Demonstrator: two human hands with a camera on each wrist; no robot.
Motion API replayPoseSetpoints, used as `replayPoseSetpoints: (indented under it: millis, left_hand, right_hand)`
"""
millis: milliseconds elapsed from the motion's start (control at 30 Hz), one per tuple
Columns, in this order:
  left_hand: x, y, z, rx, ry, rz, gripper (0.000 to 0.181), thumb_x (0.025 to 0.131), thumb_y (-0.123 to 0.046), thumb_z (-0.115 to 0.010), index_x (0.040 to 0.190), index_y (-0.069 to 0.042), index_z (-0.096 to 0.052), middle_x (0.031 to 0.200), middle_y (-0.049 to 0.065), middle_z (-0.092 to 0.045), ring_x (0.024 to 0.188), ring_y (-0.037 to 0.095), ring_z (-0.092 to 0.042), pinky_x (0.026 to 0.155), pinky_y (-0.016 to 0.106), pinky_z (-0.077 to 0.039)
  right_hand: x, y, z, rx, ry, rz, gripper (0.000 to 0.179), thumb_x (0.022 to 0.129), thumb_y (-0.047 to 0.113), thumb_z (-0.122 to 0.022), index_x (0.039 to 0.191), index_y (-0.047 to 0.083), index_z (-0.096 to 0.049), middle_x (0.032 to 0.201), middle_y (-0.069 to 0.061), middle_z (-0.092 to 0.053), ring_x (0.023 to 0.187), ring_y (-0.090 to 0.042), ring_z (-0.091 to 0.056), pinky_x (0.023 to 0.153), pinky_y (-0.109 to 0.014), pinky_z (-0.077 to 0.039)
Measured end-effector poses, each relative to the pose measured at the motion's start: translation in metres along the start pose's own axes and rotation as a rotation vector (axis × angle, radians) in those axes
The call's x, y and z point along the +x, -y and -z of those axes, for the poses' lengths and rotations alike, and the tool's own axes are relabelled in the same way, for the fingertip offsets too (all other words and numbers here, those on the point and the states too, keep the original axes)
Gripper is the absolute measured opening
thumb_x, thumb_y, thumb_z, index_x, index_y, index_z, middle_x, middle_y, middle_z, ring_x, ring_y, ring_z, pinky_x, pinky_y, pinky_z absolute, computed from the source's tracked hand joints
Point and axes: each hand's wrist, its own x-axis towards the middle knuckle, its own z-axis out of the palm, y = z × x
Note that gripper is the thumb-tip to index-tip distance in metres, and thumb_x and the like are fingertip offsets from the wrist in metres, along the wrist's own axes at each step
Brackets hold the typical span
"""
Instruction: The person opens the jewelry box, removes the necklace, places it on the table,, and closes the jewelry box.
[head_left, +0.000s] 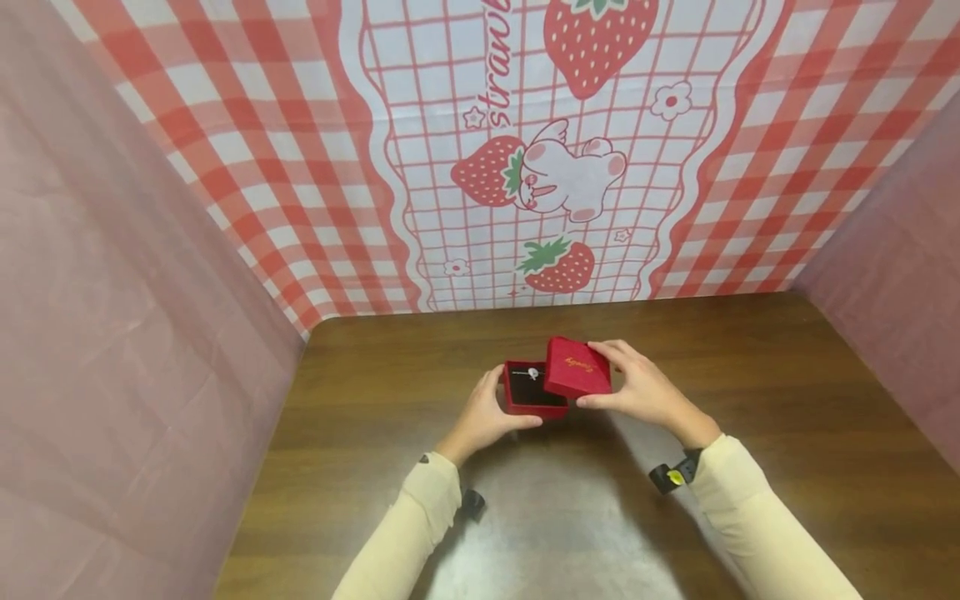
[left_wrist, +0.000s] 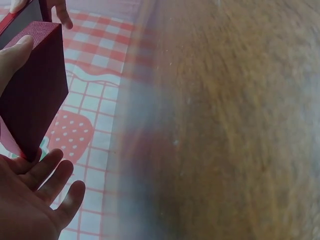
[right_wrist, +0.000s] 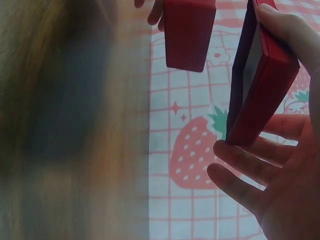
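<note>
- The red box base (head_left: 536, 411) is in the air above the bench, near the middle of the head view, its open side up.
- Inside it lies a black insert (head_left: 534, 393), and on that a small silvery piece of jewellery (head_left: 533, 373) with a pale, shiny ornament; its exact form is too small to tell.
- The red lid (head_left: 577, 368), marked with gold lettering, is off the base and tilted, overlapping the base's right part in the head view. The right wrist view shows a gap between the two, and the lid's pale inside.
- The left hand (head_left: 483, 417) grasps the base between thumb and fingers at its left side; in the left wrist view some fingers stand spread, free of the box.
- The right hand (head_left: 637, 385) grasps the lid by its right side, thumb on the near edge and fingers on the far edge.
- Cream sleeves (head_left: 768, 525) cover both forearms, with a dark wrist device (head_left: 671, 477) at the right cuff and another at the left.
- Below is the brown wood-grain bench (head_left: 360, 400).
- Behind it hangs a red-and-white checked cloth (head_left: 420, 167) printed with strawberries, flowers and a white cartoon animal.
- Pink drapes (head_left: 135, 333) flank both sides.
</note>
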Motion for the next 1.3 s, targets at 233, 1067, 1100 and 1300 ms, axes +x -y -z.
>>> replayPoseSetpoints:
  millis: [233, 1067, 1100, 1300]
  left_hand:
    - [-0.002, -0.001, 0.000, -0.017, -0.017, -0.005, 0.103, 0.065, -0.039, -0.089, 0.146, -0.005, -0.036, 0.138, 0.014, -0.051, 0.121, 0.029, -0.055, 0.103, 0.048, -0.045]
    - [-0.002, 0.000, -0.001, -0.010, -0.014, 0.000, 0.104, 0.065, -0.041, -0.089, 0.147, -0.006, -0.035, 0.138, 0.012, -0.051, 0.118, 0.025, -0.055, 0.101, 0.046, -0.046]
    - [-0.002, 0.000, -0.001, -0.010, -0.013, 0.000, 0.104, 0.065, -0.041, -0.089, 0.147, -0.006, -0.036, 0.138, 0.012, -0.051, 0.118, 0.025, -0.055, 0.101, 0.046, -0.047]
    - [-0.002, -0.001, -0.001, -0.006, -0.012, 0.004, 0.104, 0.065, -0.041, -0.088, 0.148, -0.007, -0.035, 0.139, 0.012, -0.050, 0.118, 0.026, -0.054, 0.101, 0.046, -0.046]
  right_hand:
    - [-0.009, -0.012, 0.003, -0.003, -0.022, -0.034, 0.085, 0.071, 0.041, -0.083, 0.138, 0.002, -0.049, 0.125, -0.016, -0.055, 0.101, -0.028, -0.056, 0.076, -0.040, -0.052]
    - [-0.045, -0.049, 0.038, 0.006, -0.013, -0.201, 0.087, 0.076, 0.042, -0.079, 0.141, -0.003, -0.041, 0.126, -0.022, -0.050, 0.104, -0.037, -0.053, 0.066, -0.031, -0.051]
    - [-0.047, -0.050, 0.039, 0.006, -0.016, -0.204, 0.088, 0.076, 0.042, -0.079, 0.141, -0.004, -0.041, 0.126, -0.022, -0.049, 0.104, -0.037, -0.053, 0.066, -0.031, -0.051]
    - [-0.054, -0.060, 0.041, -0.012, -0.039, -0.222, 0.088, 0.076, 0.042, -0.079, 0.140, -0.006, -0.041, 0.122, -0.023, -0.050, 0.101, -0.039, -0.054, 0.065, -0.032, -0.050]
